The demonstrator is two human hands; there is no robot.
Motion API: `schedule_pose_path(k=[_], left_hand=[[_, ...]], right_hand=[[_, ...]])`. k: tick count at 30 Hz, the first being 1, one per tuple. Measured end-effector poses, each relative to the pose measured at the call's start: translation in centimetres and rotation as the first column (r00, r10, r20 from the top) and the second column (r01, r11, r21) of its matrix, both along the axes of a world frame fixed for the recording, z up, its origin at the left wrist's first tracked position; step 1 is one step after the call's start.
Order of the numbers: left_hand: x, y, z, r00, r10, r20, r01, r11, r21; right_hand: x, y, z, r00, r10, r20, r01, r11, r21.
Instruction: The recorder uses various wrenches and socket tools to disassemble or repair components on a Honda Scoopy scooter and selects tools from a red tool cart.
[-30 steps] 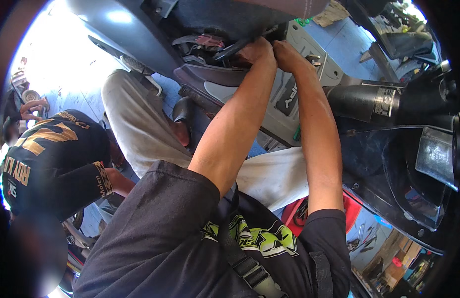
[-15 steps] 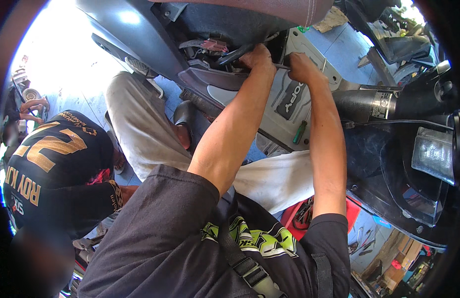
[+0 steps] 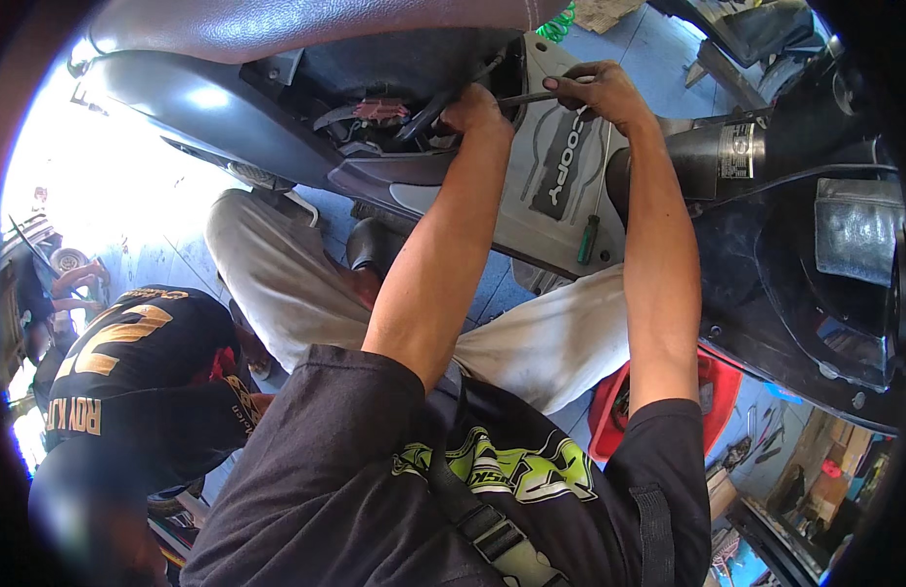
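My left hand (image 3: 472, 110) reaches into the opened body of a scooter (image 3: 213, 108), under the brown seat (image 3: 267, 27). Its fingers curl inward, and what they grip is hidden. Close by lie a pink connector (image 3: 379, 111) and a black hose (image 3: 425, 119). A thin dark rod (image 3: 527, 99) runs from beside that hand to my right hand (image 3: 609, 96), whose thumb and fingers pinch its end above the grey footboard (image 3: 543, 137). A green-handled screwdriver (image 3: 589, 241) rests on the footboard, apart from both hands.
A red tray (image 3: 724, 391) with tools stands by my right leg. On my left crouches another person in a black shirt (image 3: 169, 377). The scooter's dark front part (image 3: 766, 264) lies to the right. More tools (image 3: 766, 435) are on the blue tiled floor.
My right hand has changed from a closed fist to a pinch with straighter fingers on the rod. The left hand stays at the opening while the whole view has shifted somewhat.
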State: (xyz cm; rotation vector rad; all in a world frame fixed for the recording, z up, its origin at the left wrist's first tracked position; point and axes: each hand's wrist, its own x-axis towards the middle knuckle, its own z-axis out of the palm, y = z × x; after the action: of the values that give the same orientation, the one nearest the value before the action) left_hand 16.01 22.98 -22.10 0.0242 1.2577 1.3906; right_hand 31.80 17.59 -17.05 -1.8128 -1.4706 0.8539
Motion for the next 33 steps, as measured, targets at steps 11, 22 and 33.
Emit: schedule_pose_path(k=[11, 22, 33], left_hand=[[-0.1, 0.4, -1.3, 0.995, -0.059, 0.085, 0.042, 0.981, 0.191], [0.0, 0.0, -1.4, 0.981, -0.147, 0.128, 0.090, 0.922, 0.376], [1.8, -3.3, 2.7, 0.586, -0.760, 0.280, 0.299, 0.524, 0.798]], right_hand=[[-0.7, 1.1, 0.8, 0.980, 0.200, -0.001, -0.196, 0.958, 0.208], [-3.7, 1.1, 1.6, 0.830, -0.047, -0.556, 0.217, 0.945, 0.244], [-6.6, 3.5, 0.7, 0.877, -0.333, -0.346, 0.475, 0.709, 0.521]])
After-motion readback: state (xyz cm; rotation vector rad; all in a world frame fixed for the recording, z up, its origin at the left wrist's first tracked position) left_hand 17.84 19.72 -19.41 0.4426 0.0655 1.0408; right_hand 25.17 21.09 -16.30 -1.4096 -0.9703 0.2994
